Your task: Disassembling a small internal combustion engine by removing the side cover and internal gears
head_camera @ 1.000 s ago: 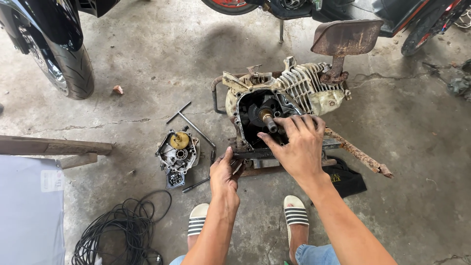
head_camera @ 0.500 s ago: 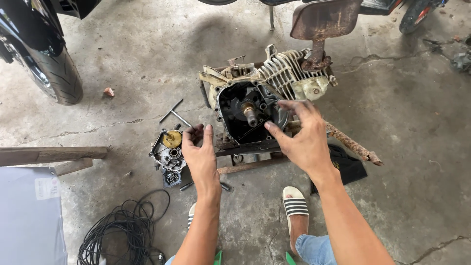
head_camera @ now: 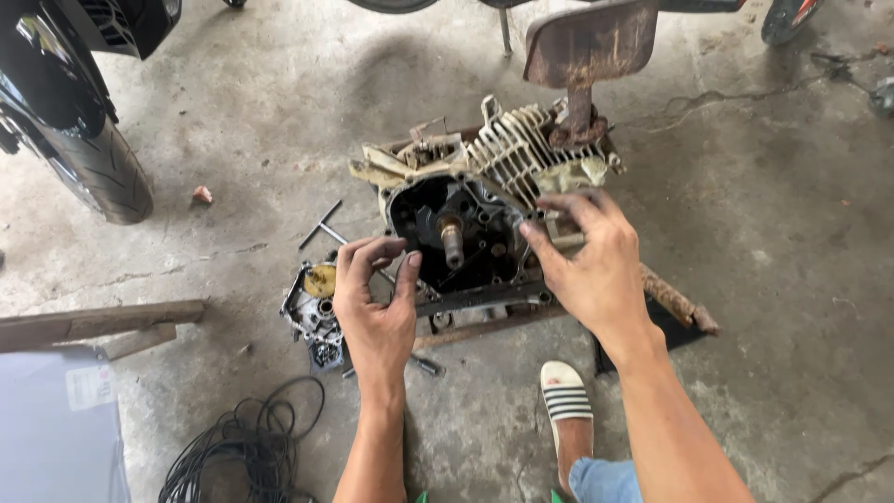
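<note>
Both bare forearms reach forward. The left hand (head_camera: 375, 303) is half open with curled fingers; the right hand (head_camera: 589, 265) is spread, fingers pointing left.

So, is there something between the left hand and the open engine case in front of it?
Nothing visible. The left hand hovers, fingers curled, just before the open engine case, with only air between them. The right hand already touches the case's right edge. The removed cover lies on the floor, left of the left hand.
</note>
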